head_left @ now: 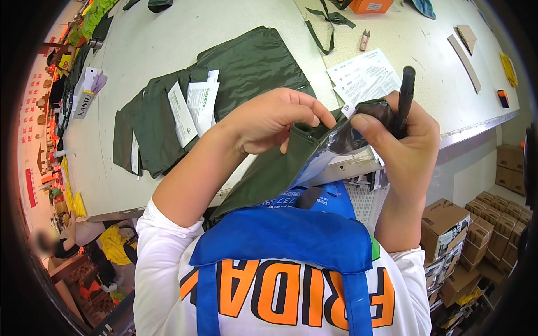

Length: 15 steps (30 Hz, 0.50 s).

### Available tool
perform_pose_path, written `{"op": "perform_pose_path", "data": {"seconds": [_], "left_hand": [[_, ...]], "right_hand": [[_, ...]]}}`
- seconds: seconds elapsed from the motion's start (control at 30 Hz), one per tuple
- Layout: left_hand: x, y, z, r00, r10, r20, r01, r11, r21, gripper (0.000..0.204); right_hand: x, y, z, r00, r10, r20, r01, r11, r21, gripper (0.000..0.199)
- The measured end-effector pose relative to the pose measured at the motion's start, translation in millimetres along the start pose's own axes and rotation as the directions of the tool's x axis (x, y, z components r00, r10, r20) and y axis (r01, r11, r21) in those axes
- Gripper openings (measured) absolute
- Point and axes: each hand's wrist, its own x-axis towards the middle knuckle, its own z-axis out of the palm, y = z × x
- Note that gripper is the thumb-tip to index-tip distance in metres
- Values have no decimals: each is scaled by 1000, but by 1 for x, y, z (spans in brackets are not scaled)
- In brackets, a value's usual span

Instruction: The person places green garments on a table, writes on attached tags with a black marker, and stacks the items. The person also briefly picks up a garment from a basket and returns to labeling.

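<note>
A dark green fabric piece [272,173] with a shiny dark inner side hangs between my hands, over the near table edge and my blue apron. My left hand [277,117] pinches its upper edge, with the fingertips partly hidden in the folds. With thumb and fingers closed, my right hand [409,140] grips the other end, and a small white label [348,110] shows there. The same hand also holds a black pen-like tool [406,98], upright between thumb and forefinger. Just beyond my hands lie printed white sheets [367,73].
Folded dark green fabric pieces [255,61] with white cards [202,103] lie on the white table [168,39]. Farther back are dark straps [322,36], a small red-and-white tool [365,40] and an orange box [371,5]. Cardboard boxes [445,224] stand at lower right. Another person is at far left.
</note>
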Motion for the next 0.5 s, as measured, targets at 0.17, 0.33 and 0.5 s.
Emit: {"op": "perform_pose_path", "data": {"seconds": [0.17, 0.33, 0.5], "left_hand": [[-1, 1, 3, 999, -45, 18, 46, 994, -96, 21], [-3, 7, 5, 998, -45, 50, 50, 992, -115, 22], [-2, 10, 4, 999, -27, 16, 29, 995, -91, 22]], "right_hand": [[4, -3, 2, 1000, -21, 22, 21, 1000, 0, 16], [5, -7, 4, 1000, 8, 20, -8, 1000, 22, 17], [7, -6, 4, 993, -95, 67, 91, 994, 53, 17]]}}
